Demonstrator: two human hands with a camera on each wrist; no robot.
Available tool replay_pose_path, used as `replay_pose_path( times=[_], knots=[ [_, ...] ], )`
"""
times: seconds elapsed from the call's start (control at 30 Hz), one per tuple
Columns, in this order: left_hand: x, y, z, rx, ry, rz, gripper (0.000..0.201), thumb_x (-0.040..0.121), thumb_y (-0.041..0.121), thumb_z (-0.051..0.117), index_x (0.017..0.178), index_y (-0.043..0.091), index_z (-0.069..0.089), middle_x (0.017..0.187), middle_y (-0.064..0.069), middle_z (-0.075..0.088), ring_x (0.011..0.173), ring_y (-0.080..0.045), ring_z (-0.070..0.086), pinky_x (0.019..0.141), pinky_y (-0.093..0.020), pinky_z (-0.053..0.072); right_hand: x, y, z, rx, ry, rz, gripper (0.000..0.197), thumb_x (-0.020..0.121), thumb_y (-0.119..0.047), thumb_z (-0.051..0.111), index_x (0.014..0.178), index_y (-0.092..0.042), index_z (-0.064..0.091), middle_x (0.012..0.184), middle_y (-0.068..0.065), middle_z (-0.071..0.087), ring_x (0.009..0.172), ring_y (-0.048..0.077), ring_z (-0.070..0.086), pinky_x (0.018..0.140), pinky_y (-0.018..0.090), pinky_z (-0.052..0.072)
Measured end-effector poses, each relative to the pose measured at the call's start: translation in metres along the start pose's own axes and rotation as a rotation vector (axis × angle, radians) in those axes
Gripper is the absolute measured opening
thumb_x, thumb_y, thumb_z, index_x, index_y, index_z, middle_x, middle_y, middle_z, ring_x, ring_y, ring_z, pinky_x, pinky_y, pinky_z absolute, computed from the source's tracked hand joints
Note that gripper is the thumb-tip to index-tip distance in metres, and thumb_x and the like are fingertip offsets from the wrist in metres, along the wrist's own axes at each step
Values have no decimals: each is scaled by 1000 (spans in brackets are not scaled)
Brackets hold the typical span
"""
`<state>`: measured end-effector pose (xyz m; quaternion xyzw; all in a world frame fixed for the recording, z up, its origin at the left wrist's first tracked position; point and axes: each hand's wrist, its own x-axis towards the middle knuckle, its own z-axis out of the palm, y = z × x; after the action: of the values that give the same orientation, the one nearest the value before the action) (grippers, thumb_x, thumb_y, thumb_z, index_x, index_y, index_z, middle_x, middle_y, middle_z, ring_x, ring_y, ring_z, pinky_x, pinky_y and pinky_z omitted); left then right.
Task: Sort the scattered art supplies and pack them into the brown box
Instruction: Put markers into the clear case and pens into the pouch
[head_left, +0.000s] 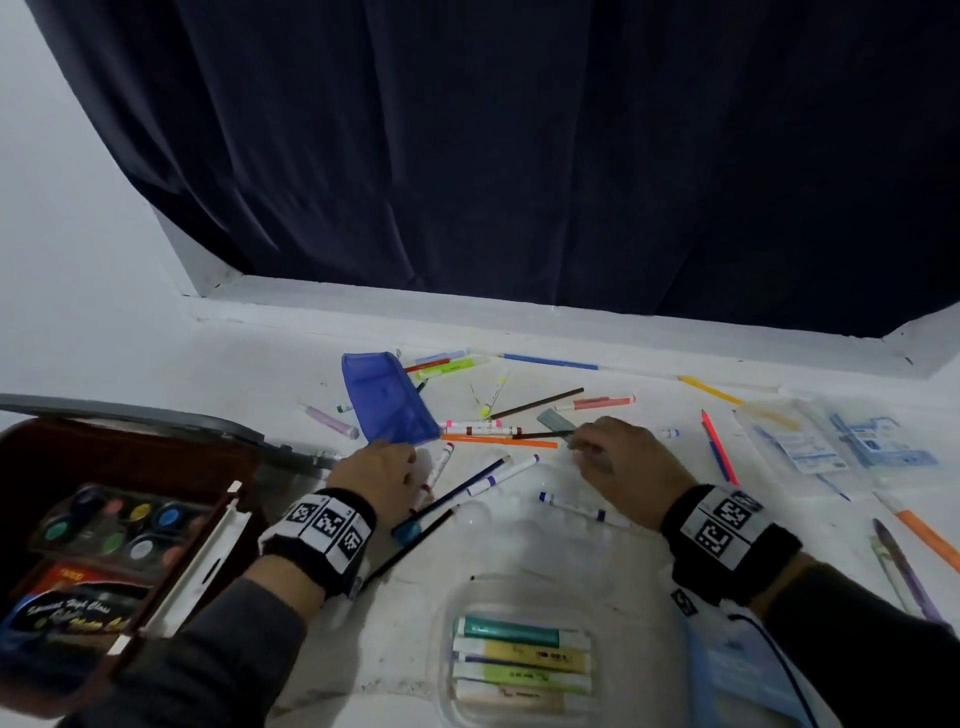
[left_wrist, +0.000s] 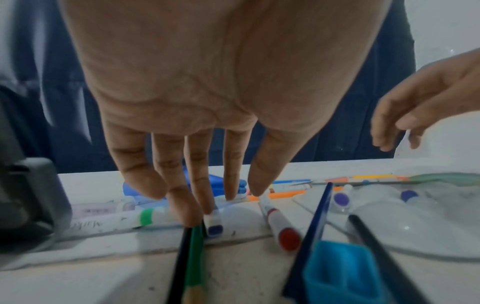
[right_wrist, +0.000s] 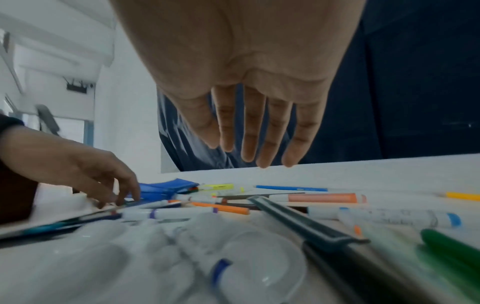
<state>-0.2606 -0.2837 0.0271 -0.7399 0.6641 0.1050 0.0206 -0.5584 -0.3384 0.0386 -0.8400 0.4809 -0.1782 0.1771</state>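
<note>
Markers and pencils lie scattered across the white table (head_left: 249, 364). My left hand (head_left: 387, 470) reaches down with straight fingers (left_wrist: 193, 207); their tips touch a blue-capped marker (left_wrist: 213, 225) beside a green-banded marker (left_wrist: 145, 216), and grip nothing. A red-capped marker (left_wrist: 281, 230) lies just to the right. My right hand (head_left: 589, 441) hovers with straight fingers (right_wrist: 249, 144) above the pile, empty, close to a grey ruler (head_left: 555, 420). The brown box (head_left: 78, 452) stands open at the left with a watercolour set (head_left: 119, 525) inside.
A blue pouch (head_left: 387, 400) lies behind my left hand. A clear palette (head_left: 519, 512) sits between my wrists, a clear case of highlighters (head_left: 519, 660) nearer me. Plastic packets (head_left: 831, 441) lie at right. A blue sharpener (left_wrist: 337, 271) and a green pencil (left_wrist: 193, 263) lie under my left wrist.
</note>
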Motion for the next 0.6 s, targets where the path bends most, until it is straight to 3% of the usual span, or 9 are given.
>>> replay_pose_path(
  times=[0.07,0.2,0.3,0.4,0.6],
  knots=[
    [8,0,2,13,1,-39,28,98,40,42,118,23,54,123,-3,59,107,-27,62,94,-41,52,25,11,-2,-90,-64,34,17,94,-24,54,108,-21,63,110,-1,61,103,21,58,87,35,47],
    [19,3,3,2,13,-79,29,102,38,35,115,22,55,123,-5,58,104,-28,64,93,-42,52,66,33,0,-248,-185,90,33,97,-24,46,129,-19,52,133,1,51,120,22,49,97,33,41],
    [21,5,2,54,28,-85,25,100,32,41,119,22,53,124,-3,56,104,-27,64,92,-42,53,91,48,7,-360,-255,107,27,97,-21,41,121,-19,52,131,4,50,117,24,51,95,35,43],
    [23,2,4,14,49,-110,26,97,32,45,120,23,54,123,-3,59,102,-25,64,89,-39,54,104,53,14,-503,-373,104,31,94,-19,44,125,-16,50,133,6,48,120,27,50,98,40,44],
    [29,-3,16,-104,77,-92,37,90,26,60,126,19,58,121,-10,64,108,-30,61,90,-30,48,112,48,19,-647,-333,74,31,93,-13,49,124,-13,53,126,6,51,119,28,49,89,40,48]
  ],
)
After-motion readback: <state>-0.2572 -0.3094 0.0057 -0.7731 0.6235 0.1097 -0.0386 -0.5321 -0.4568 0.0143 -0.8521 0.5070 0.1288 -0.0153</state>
